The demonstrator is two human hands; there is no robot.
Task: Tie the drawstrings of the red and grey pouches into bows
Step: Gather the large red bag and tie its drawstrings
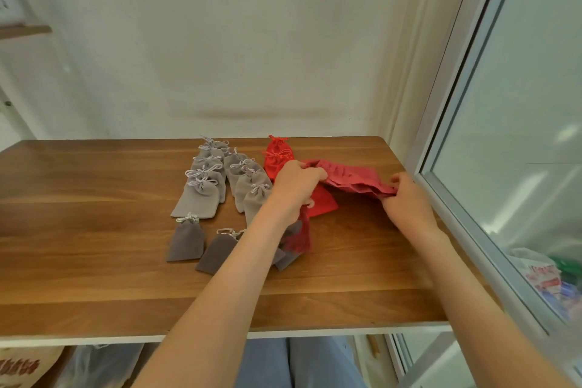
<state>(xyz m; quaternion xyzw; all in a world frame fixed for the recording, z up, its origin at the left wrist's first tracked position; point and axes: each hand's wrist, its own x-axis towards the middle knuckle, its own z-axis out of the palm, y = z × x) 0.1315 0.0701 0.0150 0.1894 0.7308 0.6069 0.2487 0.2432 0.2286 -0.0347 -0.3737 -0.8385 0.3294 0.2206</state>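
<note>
Well, starting at the far left we see a wooden table set against a pale wall. On it, left of centre, a column of light grey pouches runs from the back edge toward us, overlapping one another, each neck closed with a pale bow. Just nearer than that column lie two darker grey pouches, flat and slightly apart; their cords are gathered at the neck, but we cannot tell whether they are tied in bows. A second column of light grey pouches sits just to the right of the first, and its near end is hidden by the person's left forearm. The left hand has its fingers curled around the left end of a bundle of red pouches, which is raised a little off the wood. Loose red drawstrings hang below this hand. Behind it, near the back edge, we find two tied red pouches, and a single red pouch lies flat beneath the bundle. The right hand pinches the bundle's right end, close to the table's right edge. Beyond that stands a white-framed window.
</note>
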